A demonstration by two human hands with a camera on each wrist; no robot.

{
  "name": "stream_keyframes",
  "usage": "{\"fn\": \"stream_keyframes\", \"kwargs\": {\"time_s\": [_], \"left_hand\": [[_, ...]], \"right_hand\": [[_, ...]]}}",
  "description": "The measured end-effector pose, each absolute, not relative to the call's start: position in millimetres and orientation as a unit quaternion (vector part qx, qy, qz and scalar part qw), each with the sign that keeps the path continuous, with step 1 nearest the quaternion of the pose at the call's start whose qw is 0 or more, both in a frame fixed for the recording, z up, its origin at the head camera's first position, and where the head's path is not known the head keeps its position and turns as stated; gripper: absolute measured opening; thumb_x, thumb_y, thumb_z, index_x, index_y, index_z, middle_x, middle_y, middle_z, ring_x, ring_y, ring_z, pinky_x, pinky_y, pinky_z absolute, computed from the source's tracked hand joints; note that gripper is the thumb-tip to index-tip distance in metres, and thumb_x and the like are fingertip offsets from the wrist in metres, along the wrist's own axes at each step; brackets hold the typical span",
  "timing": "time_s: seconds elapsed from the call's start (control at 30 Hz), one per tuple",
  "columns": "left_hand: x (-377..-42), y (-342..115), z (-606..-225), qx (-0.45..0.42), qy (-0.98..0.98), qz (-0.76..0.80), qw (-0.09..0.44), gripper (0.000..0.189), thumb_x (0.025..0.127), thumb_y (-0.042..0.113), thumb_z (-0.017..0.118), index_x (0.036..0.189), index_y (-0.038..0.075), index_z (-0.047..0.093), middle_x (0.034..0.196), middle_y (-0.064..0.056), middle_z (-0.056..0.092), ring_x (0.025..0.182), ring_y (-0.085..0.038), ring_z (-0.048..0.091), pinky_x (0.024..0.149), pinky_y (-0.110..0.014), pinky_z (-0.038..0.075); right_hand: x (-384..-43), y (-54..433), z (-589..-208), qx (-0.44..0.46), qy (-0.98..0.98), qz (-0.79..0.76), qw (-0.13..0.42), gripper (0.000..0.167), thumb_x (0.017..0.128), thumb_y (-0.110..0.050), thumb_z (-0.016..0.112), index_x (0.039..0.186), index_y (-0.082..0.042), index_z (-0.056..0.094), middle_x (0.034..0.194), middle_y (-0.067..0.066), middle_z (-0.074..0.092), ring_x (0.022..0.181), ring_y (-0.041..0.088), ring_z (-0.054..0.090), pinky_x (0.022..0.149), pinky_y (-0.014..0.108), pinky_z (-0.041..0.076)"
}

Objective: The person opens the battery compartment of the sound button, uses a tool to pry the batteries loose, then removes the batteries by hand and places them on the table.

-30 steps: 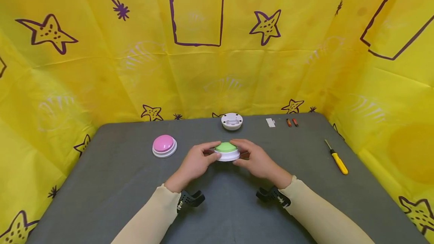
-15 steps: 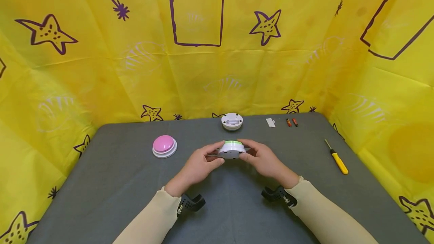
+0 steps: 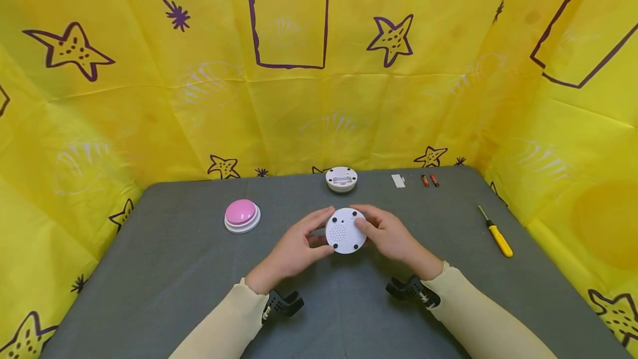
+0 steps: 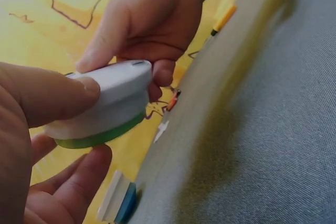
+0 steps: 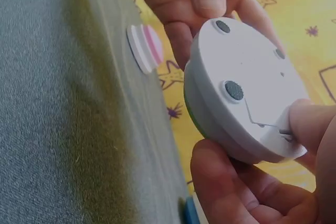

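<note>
Both hands hold a green-domed push button (image 3: 344, 237) off the table, its white underside tipped toward the head camera. That underside shows dark round pads and a patch of small speaker holes. My left hand (image 3: 299, 242) grips its left side, thumb on the base and fingers under the green rim, as the left wrist view shows. On the other side, my right hand (image 3: 391, 234) holds the edge. In the right wrist view its thumb (image 5: 315, 124) rests on the underside at the end of the battery cover (image 5: 268, 111), whose outline is closed.
Behind the hands lies an upturned button (image 3: 341, 180) with its battery slot uncovered; its dome is blue. A pink button (image 3: 241, 215) stands at left. To the right are a loose white cover (image 3: 398, 180), two small batteries (image 3: 430, 180) and a yellow-handled screwdriver (image 3: 495, 232).
The held button has turned from green dome up to underside facing the head camera, and shifted slightly right. The right thumb has moved onto the underside. Other objects have stayed put.
</note>
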State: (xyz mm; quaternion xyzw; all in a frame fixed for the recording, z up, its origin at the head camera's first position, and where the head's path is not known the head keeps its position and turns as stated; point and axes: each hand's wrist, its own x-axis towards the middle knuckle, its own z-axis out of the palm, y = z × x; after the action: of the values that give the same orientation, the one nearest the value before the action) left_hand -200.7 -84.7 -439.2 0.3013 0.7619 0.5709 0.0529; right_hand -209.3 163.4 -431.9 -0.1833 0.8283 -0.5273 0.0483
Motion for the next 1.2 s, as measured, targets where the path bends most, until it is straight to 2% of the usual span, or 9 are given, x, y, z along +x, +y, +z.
{"fn": "stream_keyframes", "kwargs": {"time_s": [0.1, 0.23, 0.4, 0.53, 0.67, 0.83, 0.9, 1.07, 1.2], "left_hand": [[-199.6, -84.5, -441.5, 0.310, 0.762, 0.567, 0.053, 0.085, 0.083, -0.003, 0.079, 0.154, 0.018, 0.040, 0.156, 0.002, 0.036, 0.131, -0.016, 0.045, 0.096, -0.030, 0.049], [-196.3, -82.9, -446.1, 0.322, 0.762, 0.560, 0.037, 0.089, 0.081, -0.003, 0.081, 0.156, 0.015, 0.036, 0.159, -0.001, 0.027, 0.139, -0.019, 0.035, 0.101, -0.036, 0.045], [-191.7, -78.4, -452.2, 0.328, 0.780, 0.532, 0.017, 0.089, 0.080, 0.006, 0.085, 0.155, 0.011, 0.037, 0.159, -0.009, 0.025, 0.138, -0.025, 0.034, 0.106, -0.042, 0.040], [-189.6, -75.5, -453.2, 0.317, 0.803, 0.504, 0.016, 0.089, 0.080, 0.017, 0.086, 0.155, 0.013, 0.038, 0.156, -0.004, 0.029, 0.134, -0.022, 0.039, 0.105, -0.040, 0.042], [-191.0, -78.4, -451.9, 0.296, 0.808, 0.508, 0.038, 0.090, 0.080, 0.020, 0.087, 0.155, 0.019, 0.038, 0.151, 0.002, 0.039, 0.124, -0.017, 0.046, 0.101, -0.040, 0.045], [-197.2, -87.1, -453.8, 0.309, 0.751, 0.574, 0.101, 0.094, 0.077, 0.007, 0.087, 0.156, 0.017, 0.035, 0.146, -0.004, 0.046, 0.118, -0.020, 0.053, 0.097, -0.036, 0.048], [-199.0, -89.7, -455.5, 0.325, 0.724, 0.594, 0.128, 0.095, 0.078, 0.004, 0.086, 0.157, 0.013, 0.032, 0.147, -0.009, 0.046, 0.119, -0.023, 0.053, 0.097, -0.033, 0.048], [-200.3, -90.2, -459.3, 0.332, 0.678, 0.636, 0.159, 0.098, 0.083, 0.000, 0.080, 0.160, 0.013, 0.020, 0.154, -0.017, 0.035, 0.125, -0.028, 0.051, 0.098, -0.033, 0.047], [-199.0, -85.4, -459.8, 0.294, 0.688, 0.649, 0.138, 0.098, 0.084, -0.002, 0.078, 0.159, 0.013, 0.018, 0.154, -0.017, 0.033, 0.129, -0.028, 0.048, 0.099, -0.038, 0.047]], "right_hand": [[-207.2, 162.8, -431.3, -0.173, 0.824, -0.536, 0.056, 0.034, 0.102, -0.023, 0.060, 0.135, -0.012, 0.061, 0.102, 0.007, 0.067, 0.076, 0.024, 0.063, 0.070, 0.054, 0.056], [-203.0, 162.0, -430.2, -0.143, 0.809, -0.566, 0.074, 0.034, 0.102, -0.022, 0.061, 0.131, -0.004, 0.059, 0.098, 0.011, 0.067, 0.070, 0.026, 0.065, 0.066, 0.051, 0.057], [-196.4, 157.5, -432.1, -0.101, 0.736, -0.657, 0.129, 0.037, 0.103, -0.015, 0.057, 0.132, 0.005, 0.045, 0.105, 0.019, 0.063, 0.075, 0.029, 0.067, 0.068, 0.043, 0.059], [-189.5, 153.7, -434.1, -0.091, 0.692, -0.694, 0.178, 0.048, 0.103, -0.011, 0.055, 0.145, -0.002, 0.033, 0.106, 0.023, 0.057, 0.079, 0.031, 0.067, 0.071, 0.041, 0.059], [-184.9, 154.9, -435.0, -0.115, 0.706, -0.669, 0.201, 0.059, 0.101, -0.011, 0.060, 0.152, -0.012, 0.032, 0.106, 0.024, 0.056, 0.084, 0.035, 0.066, 0.071, 0.043, 0.059], [-185.0, 167.4, -435.7, -0.190, 0.747, -0.606, 0.198, 0.075, 0.092, -0.012, 0.074, 0.154, -0.014, 0.033, 0.138, 0.023, 0.047, 0.107, 0.034, 0.062, 0.082, 0.039, 0.056], [-185.9, 172.2, -435.9, -0.229, 0.756, -0.581, 0.199, 0.081, 0.088, -0.011, 0.078, 0.155, -0.012, 0.032, 0.145, 0.020, 0.042, 0.111, 0.032, 0.061, 0.085, 0.035, 0.055], [-188.1, 174.2, -437.6, -0.255, 0.773, -0.549, 0.190, 0.083, 0.086, -0.015, 0.081, 0.154, -0.005, 0.034, 0.137, 0.019, 0.047, 0.107, 0.026, 0.063, 0.083, 0.032, 0.055], [-188.7, 171.5, -442.0, -0.205, 0.796, -0.548, 0.154, 0.085, 0.082, -0.020, 0.085, 0.151, -0.007, 0.038, 0.139, 0.016, 0.048, 0.107, 0.025, 0.063, 0.082, 0.031, 0.055]]}}
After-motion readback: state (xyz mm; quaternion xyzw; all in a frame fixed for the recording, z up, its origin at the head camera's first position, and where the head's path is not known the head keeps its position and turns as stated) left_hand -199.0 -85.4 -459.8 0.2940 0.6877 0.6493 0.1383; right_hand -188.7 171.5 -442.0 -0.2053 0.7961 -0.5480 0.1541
